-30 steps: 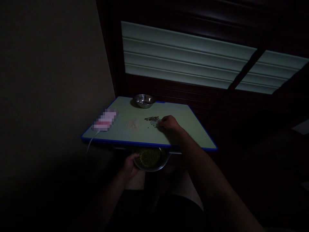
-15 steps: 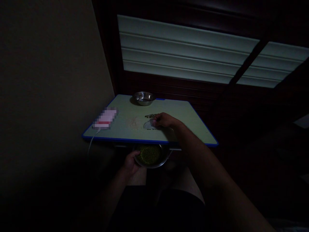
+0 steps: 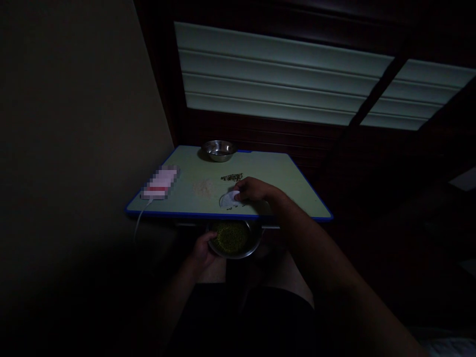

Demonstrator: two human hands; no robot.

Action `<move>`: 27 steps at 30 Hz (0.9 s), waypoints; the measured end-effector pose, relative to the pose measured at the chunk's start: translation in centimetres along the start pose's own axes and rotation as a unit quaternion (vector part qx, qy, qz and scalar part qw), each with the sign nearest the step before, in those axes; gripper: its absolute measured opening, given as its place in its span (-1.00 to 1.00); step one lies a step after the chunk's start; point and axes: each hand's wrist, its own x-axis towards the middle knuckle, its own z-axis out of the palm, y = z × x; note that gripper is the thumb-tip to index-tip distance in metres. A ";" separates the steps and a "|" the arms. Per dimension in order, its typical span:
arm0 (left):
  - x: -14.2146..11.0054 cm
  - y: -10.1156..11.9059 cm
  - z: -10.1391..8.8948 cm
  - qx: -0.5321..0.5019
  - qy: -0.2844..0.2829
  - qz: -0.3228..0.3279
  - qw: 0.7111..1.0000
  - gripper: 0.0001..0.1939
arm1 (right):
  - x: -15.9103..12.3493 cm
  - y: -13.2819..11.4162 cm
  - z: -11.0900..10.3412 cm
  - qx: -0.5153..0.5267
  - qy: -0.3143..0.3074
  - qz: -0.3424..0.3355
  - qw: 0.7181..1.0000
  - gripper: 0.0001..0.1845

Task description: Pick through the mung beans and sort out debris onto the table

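Observation:
My left hand [image 3: 203,250] grips the rim of a steel bowl [image 3: 253,243] filled with small green beans [image 3: 230,236], held just below the front edge of a light green table with a blue rim [image 3: 290,173]. My right hand [image 3: 255,191] rests on the table near that front edge, fingers pinched on a small white flat piece [image 3: 227,199]. A few dark beans lie beside the white piece. A small pile of dark beans [image 3: 232,176] lies just behind my right hand. A pale heap of grains [image 3: 203,187] sits to its left.
An empty steel bowl [image 3: 219,149] stands at the table's far edge. A phone [image 3: 160,183] with a white cable [image 3: 140,218] lies at the table's left. A wall is on the left, a dark wooden frame with pale slats behind. The room is dim.
My right hand has drawn the white piece toward the table's front edge, away from the dark bean pile. The left hand keeps the bowl below the edge.

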 end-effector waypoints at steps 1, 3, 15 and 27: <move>0.0 0.0 -0.1 -0.001 0.003 0.002 1.000 -0.72 | -0.3 0.1 0.1 0.024 0.020 0.005 1.000 -0.87; -0.1 -0.1 -0.2 -0.002 0.005 0.006 1.000 -0.68 | -1.0 0.5 0.1 0.073 0.070 0.017 0.995 -0.87; -1.9 0.1 0.4 -0.002 0.029 0.069 0.997 -0.48 | -3.0 2.1 2.2 -0.033 0.242 0.057 0.968 -0.64; -1.3 0.3 0.5 0.000 0.010 0.041 0.999 -0.49 | -3.6 2.0 4.1 -0.132 0.284 0.035 0.949 -0.63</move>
